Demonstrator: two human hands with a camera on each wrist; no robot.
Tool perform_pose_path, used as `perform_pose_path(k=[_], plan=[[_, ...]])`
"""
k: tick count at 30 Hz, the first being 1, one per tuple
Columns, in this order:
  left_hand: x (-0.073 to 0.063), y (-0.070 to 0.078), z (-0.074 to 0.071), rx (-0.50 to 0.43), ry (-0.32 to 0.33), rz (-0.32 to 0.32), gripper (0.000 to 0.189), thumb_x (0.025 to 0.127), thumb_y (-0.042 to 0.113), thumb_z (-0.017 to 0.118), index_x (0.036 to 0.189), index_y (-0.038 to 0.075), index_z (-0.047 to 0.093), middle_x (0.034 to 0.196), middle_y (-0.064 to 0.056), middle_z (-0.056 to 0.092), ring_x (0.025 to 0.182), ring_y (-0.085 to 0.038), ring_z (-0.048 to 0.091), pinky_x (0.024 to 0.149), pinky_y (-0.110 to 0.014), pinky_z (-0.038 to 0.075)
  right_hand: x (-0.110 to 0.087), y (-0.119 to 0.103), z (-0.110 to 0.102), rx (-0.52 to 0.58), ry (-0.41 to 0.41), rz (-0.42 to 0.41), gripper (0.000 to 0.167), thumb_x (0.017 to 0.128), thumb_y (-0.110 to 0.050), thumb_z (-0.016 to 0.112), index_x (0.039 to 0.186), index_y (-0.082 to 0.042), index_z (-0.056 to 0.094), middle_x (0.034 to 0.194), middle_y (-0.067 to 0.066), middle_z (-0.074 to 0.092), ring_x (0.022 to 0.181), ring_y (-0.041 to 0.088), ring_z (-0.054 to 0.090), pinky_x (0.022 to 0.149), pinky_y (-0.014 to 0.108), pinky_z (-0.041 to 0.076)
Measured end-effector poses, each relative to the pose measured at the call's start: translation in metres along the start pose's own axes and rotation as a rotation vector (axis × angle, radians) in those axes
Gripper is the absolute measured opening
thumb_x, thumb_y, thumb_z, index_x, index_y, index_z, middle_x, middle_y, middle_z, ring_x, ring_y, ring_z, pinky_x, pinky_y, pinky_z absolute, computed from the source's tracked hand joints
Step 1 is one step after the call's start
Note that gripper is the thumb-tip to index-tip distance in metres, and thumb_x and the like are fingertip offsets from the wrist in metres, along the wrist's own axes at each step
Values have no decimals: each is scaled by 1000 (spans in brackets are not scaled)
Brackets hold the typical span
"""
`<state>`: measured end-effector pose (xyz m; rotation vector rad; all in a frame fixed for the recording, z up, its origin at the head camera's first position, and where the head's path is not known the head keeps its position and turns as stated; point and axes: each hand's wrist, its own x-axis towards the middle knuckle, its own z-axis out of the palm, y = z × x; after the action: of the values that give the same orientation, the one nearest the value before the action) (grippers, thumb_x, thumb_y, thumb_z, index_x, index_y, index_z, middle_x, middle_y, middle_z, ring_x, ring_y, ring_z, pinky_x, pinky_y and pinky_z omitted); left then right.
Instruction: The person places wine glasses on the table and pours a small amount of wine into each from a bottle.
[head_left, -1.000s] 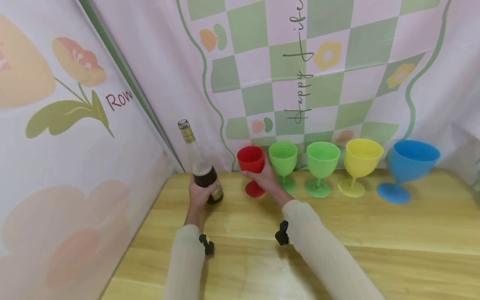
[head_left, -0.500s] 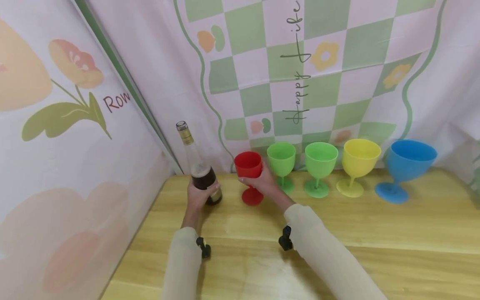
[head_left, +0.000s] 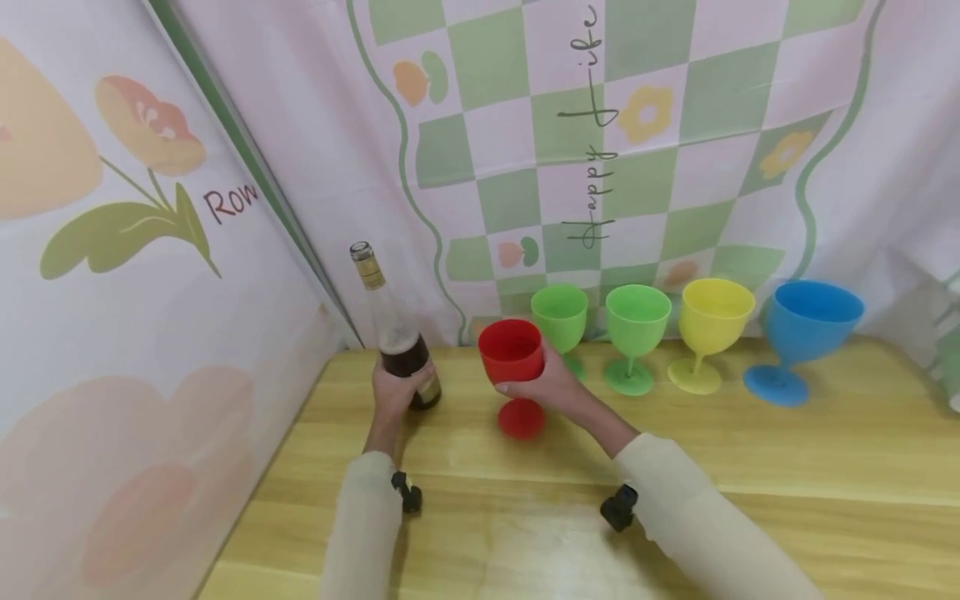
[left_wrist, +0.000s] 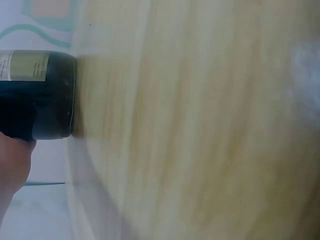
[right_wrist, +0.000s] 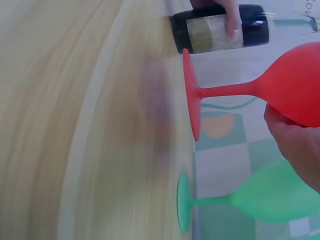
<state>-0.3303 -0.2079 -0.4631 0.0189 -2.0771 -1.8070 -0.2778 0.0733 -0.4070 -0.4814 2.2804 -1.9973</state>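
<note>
My left hand [head_left: 392, 390] grips the lower part of a glass wine bottle [head_left: 402, 354], which holds dark liquid and has no cork in its mouth. The left wrist view shows the bottle's base [left_wrist: 55, 105] standing on the table. My right hand [head_left: 564, 386] holds a red plastic goblet [head_left: 512, 358] by its bowl, thumb in front. In the right wrist view the red goblet [right_wrist: 295, 80] is upright and its foot hangs above the tabletop, over a soft shadow. The nearer green goblet [head_left: 558, 312] is partly hidden behind my right hand.
Along the back of the wooden table [head_left: 480, 517] stand another green goblet [head_left: 637, 321], a yellow goblet [head_left: 716, 321] and a larger blue goblet [head_left: 810, 325]. A checked, flowered curtain [head_left: 577, 167] hangs behind, and a printed sheet [head_left: 135, 333] borders the left side.
My right hand has lifted the red goblet off the table and brought it toward me and slightly right. The left hand and the bottle stay nearly in place.
</note>
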Motion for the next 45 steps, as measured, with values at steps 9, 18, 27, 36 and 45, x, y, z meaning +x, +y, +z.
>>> perform_pose_path(k=[9, 18, 27, 36, 45], plan=[[-14, 5, -5, 75, 39, -14, 69, 71, 9, 87, 133, 4, 56, 127, -21, 63, 118, -37, 60, 106, -52, 48, -21, 3, -21, -43, -11, -72, 75, 82, -10, 80, 147, -8, 42, 142, 18, 55, 124, 29, 55, 95, 31, 52], [-21, 38, -9, 165, -81, 86, 67, 72, 13, 88, 131, 3, 57, 125, -21, 66, 115, -36, 63, 104, -50, 50, -38, 8, -45, -83, 46, -34, 75, 84, -12, 78, 147, -4, 39, 141, 20, 54, 124, 31, 54, 94, 30, 52], [-27, 67, -10, 261, -221, 114, 72, 71, 17, 88, 134, 8, 56, 128, -17, 66, 117, -36, 63, 104, -55, 50, -50, 15, -63, -97, 134, -65, 75, 82, -8, 79, 146, -2, 40, 137, 15, 55, 112, 5, 55, 91, 19, 51], [-32, 90, -6, 312, -334, 187, 70, 68, 20, 89, 131, 9, 59, 123, -14, 68, 112, -34, 66, 97, -52, 54, -59, 17, -77, -85, 191, -72, 74, 85, -10, 78, 147, -3, 36, 137, 9, 52, 114, 3, 52, 88, 17, 53], [-38, 103, -5, 436, -375, 184, 79, 65, 23, 93, 133, 5, 58, 123, -17, 69, 110, -36, 66, 94, -53, 55, -61, 30, -82, -86, 208, -51, 73, 89, -15, 75, 149, -6, 34, 135, 2, 51, 116, 7, 51, 87, 17, 54]])
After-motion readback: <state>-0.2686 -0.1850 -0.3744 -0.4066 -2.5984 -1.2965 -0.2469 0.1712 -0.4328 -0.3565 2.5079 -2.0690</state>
